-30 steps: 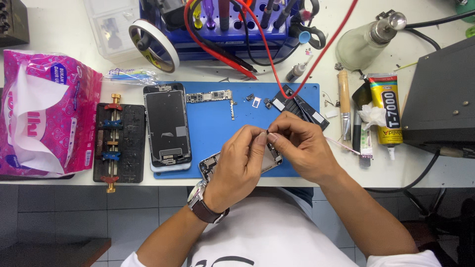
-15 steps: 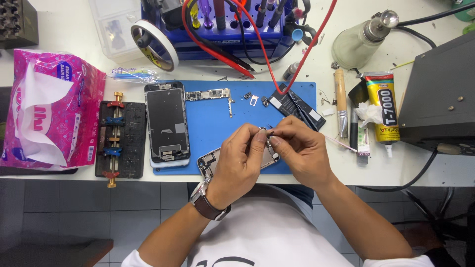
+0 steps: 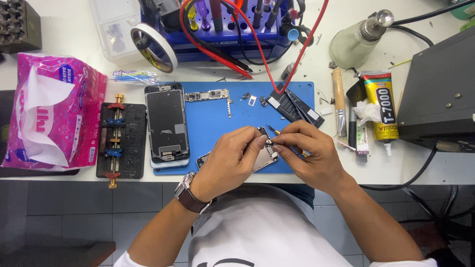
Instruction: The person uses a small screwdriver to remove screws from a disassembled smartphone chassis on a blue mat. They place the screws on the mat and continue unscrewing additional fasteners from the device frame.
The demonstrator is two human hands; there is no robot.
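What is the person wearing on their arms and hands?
No gloves: both the left hand and the right hand are bare, and so are the forearms. The left wrist carries a wristwatch with a silvery case and a dark brown strap. White short sleeves just show at the bottom corners of the picture. No rings show on the fingers.

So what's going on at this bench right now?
A person is working on an opened phone body on a blue mat. The left hand steadies it while the right hand pinches a small part at its top edge, with what looks like tweezers beside the fingers. A phone screen, a circuit board and a few small parts lie on the mat, a clamp fixture to the left.
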